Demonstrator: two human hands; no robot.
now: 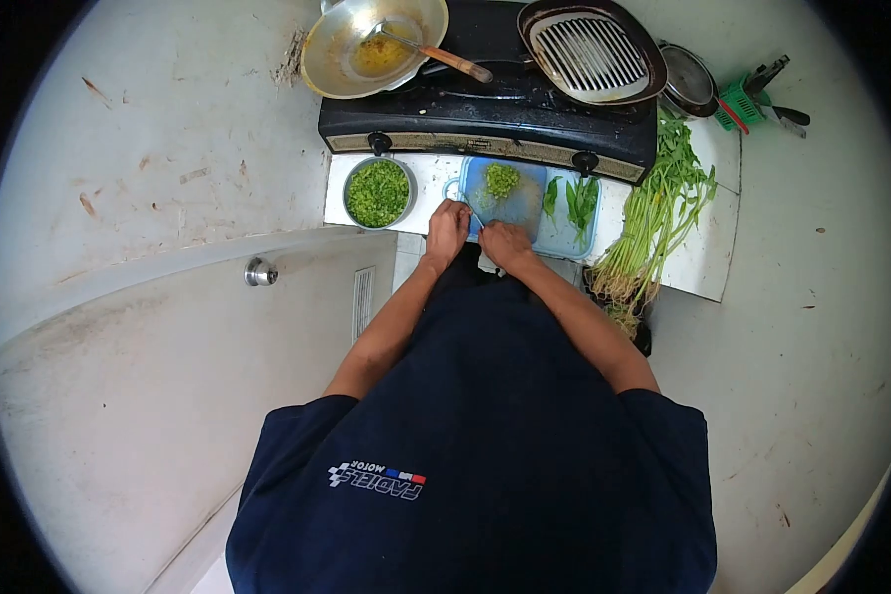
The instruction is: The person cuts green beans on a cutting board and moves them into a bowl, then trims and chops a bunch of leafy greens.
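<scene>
My left hand [447,234] is closed at the left front edge of the blue cutting board [518,212], its fingers pressed together; what they hold, if anything, is too small to name. Just right of it, my right hand [506,245] is closed round the end of a small knife [476,217], whose thin blade points up and left towards my left fingers. A small heap of chopped greens [501,180] sits on the board beyond my hands. Several whole leaves [581,202] lie on the board's right part.
A round bowl of chopped greens [377,194] stands left. Behind is a black stove [485,124] bearing a wok [332,54] with a wooden-handled ladle [455,64] and a grill pan [592,54]. Rooted green stalks [653,218], a lidded pan [690,77] and a green basket [741,102] are right.
</scene>
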